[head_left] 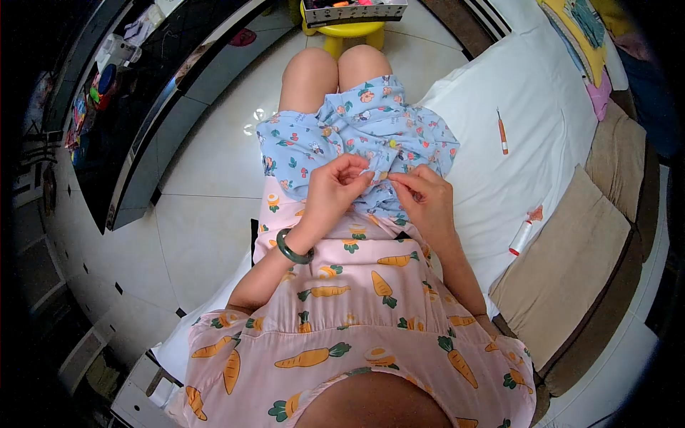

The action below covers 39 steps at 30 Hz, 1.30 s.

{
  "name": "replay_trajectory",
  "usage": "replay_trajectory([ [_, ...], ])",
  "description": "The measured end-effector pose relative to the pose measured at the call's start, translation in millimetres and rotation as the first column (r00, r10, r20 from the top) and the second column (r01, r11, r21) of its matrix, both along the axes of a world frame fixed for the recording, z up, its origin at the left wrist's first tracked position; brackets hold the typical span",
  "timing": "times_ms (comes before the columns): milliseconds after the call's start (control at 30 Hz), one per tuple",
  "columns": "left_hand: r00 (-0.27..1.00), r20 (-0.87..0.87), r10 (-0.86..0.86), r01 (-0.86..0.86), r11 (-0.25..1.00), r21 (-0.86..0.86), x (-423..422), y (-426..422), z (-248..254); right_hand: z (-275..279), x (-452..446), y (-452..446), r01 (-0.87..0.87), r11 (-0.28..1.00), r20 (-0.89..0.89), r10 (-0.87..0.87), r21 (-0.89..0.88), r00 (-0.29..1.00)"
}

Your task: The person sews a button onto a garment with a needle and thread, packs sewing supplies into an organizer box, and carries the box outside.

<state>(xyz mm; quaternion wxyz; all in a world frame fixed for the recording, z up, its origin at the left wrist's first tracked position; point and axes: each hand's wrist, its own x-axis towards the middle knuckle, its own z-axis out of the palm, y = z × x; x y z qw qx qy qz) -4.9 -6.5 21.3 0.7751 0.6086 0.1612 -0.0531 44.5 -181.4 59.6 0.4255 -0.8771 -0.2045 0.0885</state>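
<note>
Two hands: left hand (332,187) pinched on the blue cloth (428,135); right hand (429,200) thumb and forefinger together at a tan spot, possibly a button.
Blue cloth: spread over the lap.
Buttons (393,144): at least two appear seated; pinched spot seems unfinished; remaining count cannot be told.
Orange-handled tool (503,135), thread spool (521,237): on the white sheet, well apart.
Clearance: sheet (471,207) right, floor (207,228) left; yellow stool (351,31) beyond knees.
</note>
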Motion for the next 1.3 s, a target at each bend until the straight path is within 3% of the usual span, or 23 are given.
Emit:
replay_trajectory([
  [100, 1.000, 0.030, -0.002, -0.001, 0.995, 0.101, -0.8, -0.1, 7.7, 0.9, -0.5, 1.1, 0.008, 1.000, -0.011, -0.008, -0.011, 1.000],
  [167, 0.992, 0.125, -0.031, -0.012, 0.946, 0.325, -1.1, -0.7, 11.3, -0.5, -1.0, 1.7, -0.026, 0.999, 0.068, 0.028, -0.022, 0.997],
  [200, 0.992, 0.125, -0.032, -0.010, 0.946, 0.325, -1.1, -1.5, 11.4, 0.8, -1.1, 3.3, -0.025, 0.999, 0.067, 0.026, -0.022, 0.997],
  [267, 0.962, 0.266, -0.060, -0.080, 0.870, 0.487, -1.1, -3.2, 11.3, 5.7, -0.2, 6.7, -0.080, 0.993, 0.170, 0.095, -0.091, 0.981],
  [400, 0.948, 0.294, -0.124, -0.073, 0.811, 0.580, 1.6, 0.6, 20.7, 10.0, 9.0, 4.9, -0.137, 0.973, 0.247, 0.181, -0.185, 0.952],
  [467, 0.984, 0.121, -0.127, 0.050, 0.863, 0.502, 2.8, 4.0, 27.8, 14.1, 20.5, 1.5, -0.219, 0.944, 0.274, 0.284, -0.247, 0.919],
  [500, 0.984, 0.119, -0.129, 0.052, 0.863, 0.502, 2.5, 5.9, 23.5, 13.7, 25.9, 0.1, -0.217, 0.944, 0.272, 0.283, -0.247, 0.920],
  [567, 0.978, -0.034, -0.208, 0.208, 0.926, 0.314, 1.9, 11.1, 10.1, 12.4, 36.0, -2.0, -0.346, 0.926, 0.199, 0.371, -0.149, 0.907],
  [667, 0.954, -0.071, -0.290, 0.298, 0.941, 0.162, 3.0, 16.7, 5.5, 12.9, 45.1, -2.6, -0.403, 0.914, 0.064, 0.405, -0.036, 0.912],
  [867, 0.936, -0.101, -0.336, 0.335, 0.942, -0.021, 4.8, 19.8, 6.2, 11.0, 53.2, -1.1, -0.428, 0.902, -0.028, 0.430, 0.059, 0.902],
  [1300, 0.934, -0.089, -0.346, 0.341, 0.937, -0.070, 4.3, 19.0, 7.2, 6.7, 56.1, -3.0, -0.431, 0.899, -0.054, 0.436, 0.085, 0.899],
])
